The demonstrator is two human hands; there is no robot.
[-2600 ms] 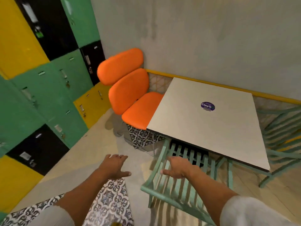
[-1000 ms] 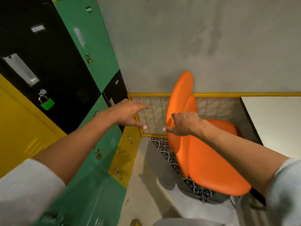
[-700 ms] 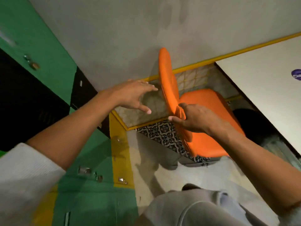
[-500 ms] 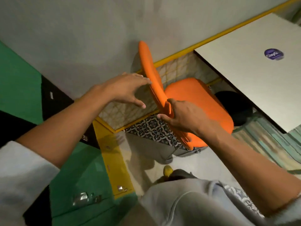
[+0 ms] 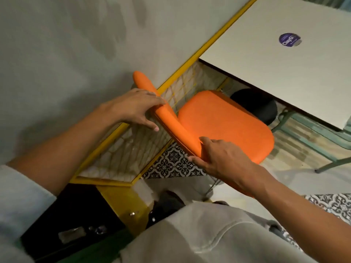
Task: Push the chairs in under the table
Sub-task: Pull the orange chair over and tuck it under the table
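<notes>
1. Nearest me, my right hand (image 5: 218,158) is closing on the lower end of the orange chair's backrest (image 5: 171,118), thumb on the seat side and fingers wrapping the rear edge, so I am judging it a real grip.
2. A little farther on, my left hand (image 5: 136,109) is lying flat and mostly open against the back of the same backrest, higher up; it is pressing, not gripping.
3. The backrest is running long from near right to far left, with both hands behind it and the right one nearer to me.
4. The chair's seat (image 5: 226,124) is lying beyond my hands, pointing toward the surface (image 5: 275,69), its far edge just reaching the near edge.
5. So the push needs to be going forward and right, straight away from both palms.
6. Beyond, a green chair frame (image 5: 311,133) is standing under the surface's right side.
</notes>
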